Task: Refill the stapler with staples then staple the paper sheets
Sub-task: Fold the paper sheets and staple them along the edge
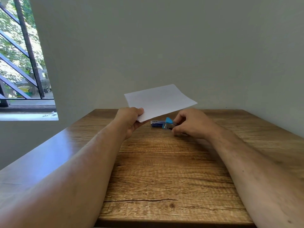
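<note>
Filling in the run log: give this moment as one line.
left hand: holds paper sheets lifted | right hand: grips blue stapler | staple box: on table

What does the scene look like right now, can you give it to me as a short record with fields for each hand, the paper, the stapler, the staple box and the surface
left hand: pinches the near corner of the paper sheets, holding them above the table
paper sheets: white, lifted, tilted, far edge toward the wall
right hand: closed on the stapler, low over the table
stapler: small, blue, partly hidden by fingers
staple box: blue, lying on the table beside the stapler
table: wood grain, against a plain wall
</note>
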